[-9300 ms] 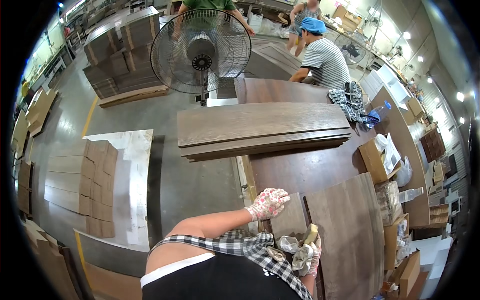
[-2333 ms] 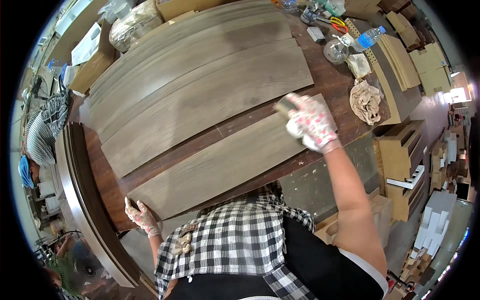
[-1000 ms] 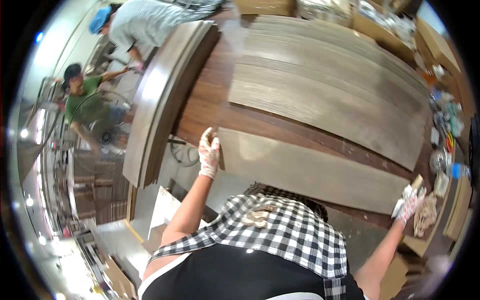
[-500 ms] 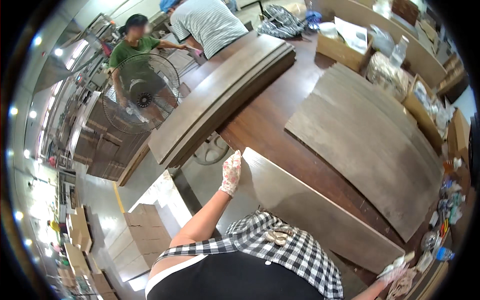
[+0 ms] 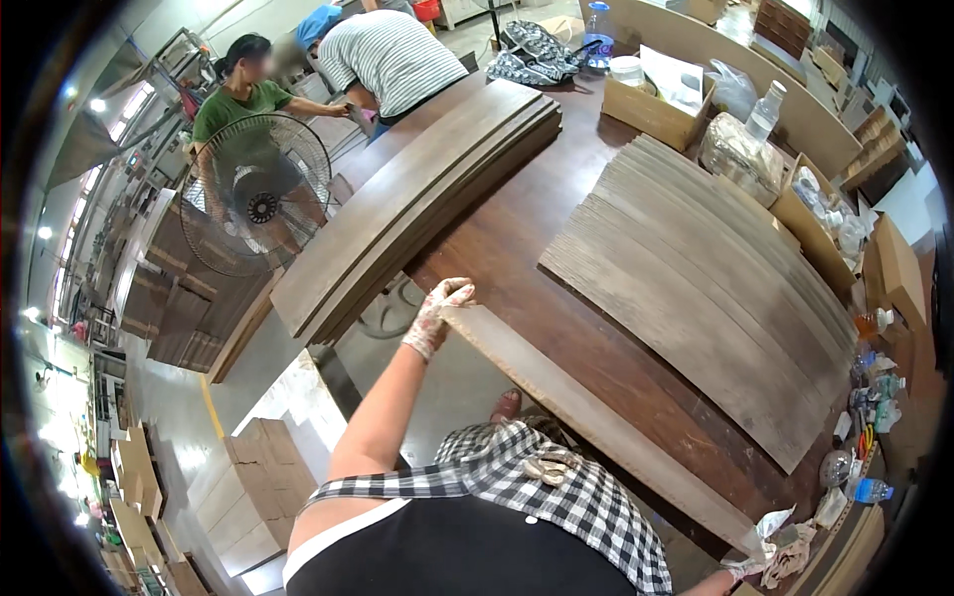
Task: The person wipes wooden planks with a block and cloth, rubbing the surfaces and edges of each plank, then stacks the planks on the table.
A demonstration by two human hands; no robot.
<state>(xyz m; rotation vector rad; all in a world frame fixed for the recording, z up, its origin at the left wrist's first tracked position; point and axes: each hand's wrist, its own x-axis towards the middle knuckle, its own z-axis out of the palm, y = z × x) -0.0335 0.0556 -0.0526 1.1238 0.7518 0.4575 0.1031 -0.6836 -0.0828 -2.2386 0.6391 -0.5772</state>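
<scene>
A long narrow grey-brown wooden board (image 5: 591, 415) is tipped up, so it shows as a thin strip running from left to lower right along the table's near edge. My left hand (image 5: 437, 313), in a patterned glove, is closed on its left end. At the opposite end my gloved right hand (image 5: 740, 566) grips the board's corner; its fingers are partly hidden. A crumpled white sheet (image 5: 775, 521) and a beige cloth (image 5: 790, 558) lie beside that hand.
Overlapping boards (image 5: 686, 298) cover the table's right side; a board stack (image 5: 427, 204) lies at the left. Boxes (image 5: 651, 114) and bottles (image 5: 874, 490) line the far and right edges. A standing fan (image 5: 260, 204) and two people (image 5: 243, 94) are beyond.
The board has tipped from showing its broad face to showing mostly its narrow edge. My left hand has turned with it, and my right hand has shifted left. The view has also shifted slightly.
</scene>
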